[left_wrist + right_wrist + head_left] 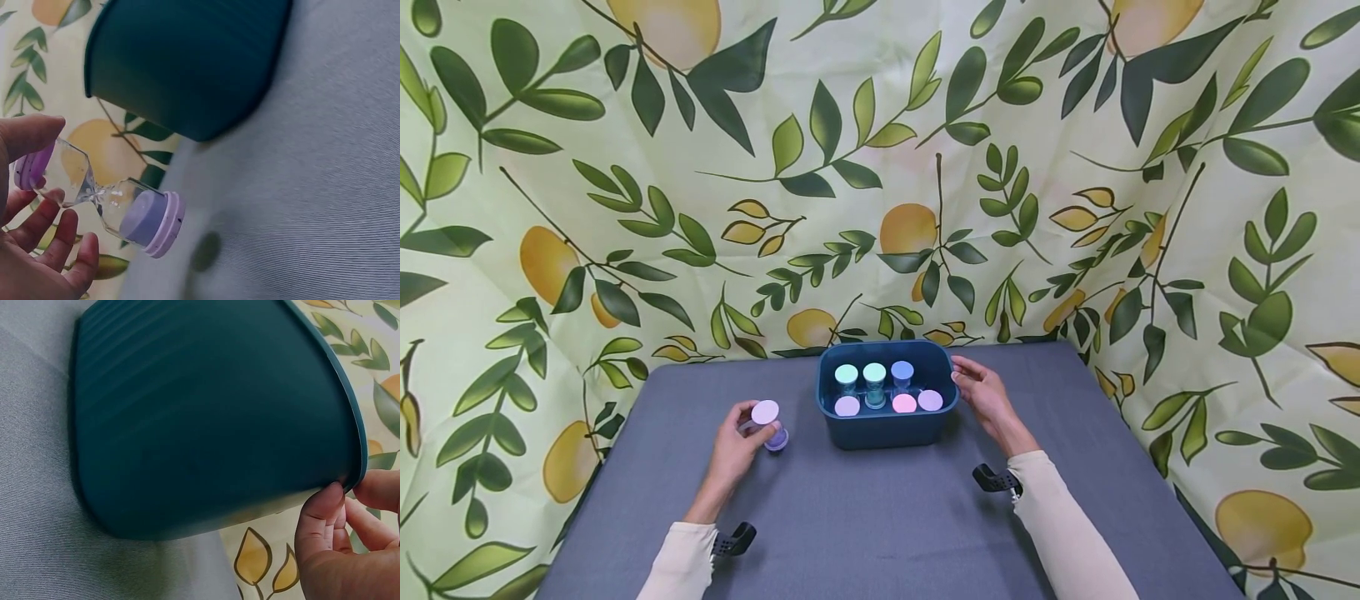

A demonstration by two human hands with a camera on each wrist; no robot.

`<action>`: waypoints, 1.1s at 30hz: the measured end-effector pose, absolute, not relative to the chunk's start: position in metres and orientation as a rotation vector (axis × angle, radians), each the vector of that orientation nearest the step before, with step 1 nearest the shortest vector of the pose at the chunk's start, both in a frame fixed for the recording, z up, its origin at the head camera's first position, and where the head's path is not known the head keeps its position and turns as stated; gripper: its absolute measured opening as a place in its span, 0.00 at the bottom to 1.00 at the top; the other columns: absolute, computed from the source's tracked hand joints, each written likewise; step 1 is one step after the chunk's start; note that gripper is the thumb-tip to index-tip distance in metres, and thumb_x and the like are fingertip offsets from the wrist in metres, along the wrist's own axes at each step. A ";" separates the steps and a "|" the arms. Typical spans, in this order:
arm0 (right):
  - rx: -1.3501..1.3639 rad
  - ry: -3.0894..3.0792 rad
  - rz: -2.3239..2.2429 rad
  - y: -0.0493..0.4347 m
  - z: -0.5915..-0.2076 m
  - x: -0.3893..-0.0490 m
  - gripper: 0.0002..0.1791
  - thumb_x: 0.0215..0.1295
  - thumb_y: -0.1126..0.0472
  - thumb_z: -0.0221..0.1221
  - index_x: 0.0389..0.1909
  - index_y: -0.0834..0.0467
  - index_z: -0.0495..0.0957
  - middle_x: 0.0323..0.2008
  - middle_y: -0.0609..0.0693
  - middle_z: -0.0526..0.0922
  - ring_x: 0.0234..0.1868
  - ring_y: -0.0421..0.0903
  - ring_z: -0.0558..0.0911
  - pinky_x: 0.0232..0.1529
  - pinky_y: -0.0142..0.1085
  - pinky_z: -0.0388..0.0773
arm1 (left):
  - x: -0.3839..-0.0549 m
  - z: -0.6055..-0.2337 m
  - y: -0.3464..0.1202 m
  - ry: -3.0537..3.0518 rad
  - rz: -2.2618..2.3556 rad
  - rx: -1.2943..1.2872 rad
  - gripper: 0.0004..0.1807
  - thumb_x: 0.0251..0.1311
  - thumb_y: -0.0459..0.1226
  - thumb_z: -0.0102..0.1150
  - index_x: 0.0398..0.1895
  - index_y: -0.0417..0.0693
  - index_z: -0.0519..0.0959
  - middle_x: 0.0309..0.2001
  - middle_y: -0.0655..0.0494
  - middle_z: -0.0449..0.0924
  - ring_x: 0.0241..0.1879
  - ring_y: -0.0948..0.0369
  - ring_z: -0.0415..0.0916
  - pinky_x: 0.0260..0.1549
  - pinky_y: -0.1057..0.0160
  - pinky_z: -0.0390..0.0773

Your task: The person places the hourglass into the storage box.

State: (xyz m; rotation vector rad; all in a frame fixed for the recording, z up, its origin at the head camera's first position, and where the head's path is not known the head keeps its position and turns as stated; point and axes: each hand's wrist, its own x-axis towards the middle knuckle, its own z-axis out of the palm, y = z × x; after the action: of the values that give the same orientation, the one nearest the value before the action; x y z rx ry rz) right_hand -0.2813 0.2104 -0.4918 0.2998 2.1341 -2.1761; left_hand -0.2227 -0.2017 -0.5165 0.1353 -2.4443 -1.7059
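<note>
A sand timer with lilac caps and pale purple sand [147,215] is in my left hand [733,446]. In the left wrist view, thumb and fingers grip it by one cap, and it tilts with the sand in the far bulb. It is left of a dark teal plastic bin [883,432]. At the bin's right end, my right hand [988,402] pinches the rim between thumb and fingers. Inside the bin stand several more timers: mint-capped ones [874,372], a blue-capped one [902,371], a pink-capped one [904,403] and lilac-capped ones [930,401].
The bin stands towards the back of a table with a grey-blue cloth [880,517]. A curtain printed with lemons and leaves [850,208] hangs close behind the table and along its sides. Black bands [996,479] are on both wrists.
</note>
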 end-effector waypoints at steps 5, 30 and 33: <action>0.306 2.138 -2.182 0.209 -0.491 -0.281 0.23 0.72 0.62 0.53 0.67 0.53 0.71 0.60 0.52 0.74 0.51 0.44 0.75 0.43 0.26 0.79 | -0.223 -0.503 -0.204 -2.434 -1.702 0.105 0.28 0.56 0.33 0.68 0.59 0.38 0.69 0.56 0.42 0.74 0.51 0.67 0.69 0.54 0.71 0.74; 0.316 2.145 -2.159 0.210 -0.490 -0.283 0.23 0.72 0.64 0.53 0.67 0.52 0.70 0.58 0.52 0.73 0.54 0.47 0.73 0.46 0.26 0.76 | -0.229 -0.440 -0.199 -2.378 -1.750 0.028 0.32 0.59 0.40 0.67 0.63 0.40 0.66 0.60 0.43 0.71 0.59 0.52 0.70 0.61 0.59 0.72; 0.313 2.151 -2.157 0.210 -0.490 -0.283 0.23 0.72 0.64 0.53 0.67 0.53 0.70 0.57 0.52 0.73 0.53 0.46 0.73 0.46 0.26 0.77 | -0.231 -0.432 -0.192 -2.370 -1.759 -0.018 0.33 0.59 0.39 0.67 0.64 0.39 0.65 0.61 0.42 0.70 0.60 0.51 0.68 0.64 0.51 0.69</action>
State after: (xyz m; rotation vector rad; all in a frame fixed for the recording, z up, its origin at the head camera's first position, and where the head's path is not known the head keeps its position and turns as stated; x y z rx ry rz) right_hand -0.2830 0.2099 -0.4900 0.3129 2.1513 -2.1565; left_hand -0.2310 -0.1919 -0.4318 -0.0177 -2.3704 -1.7591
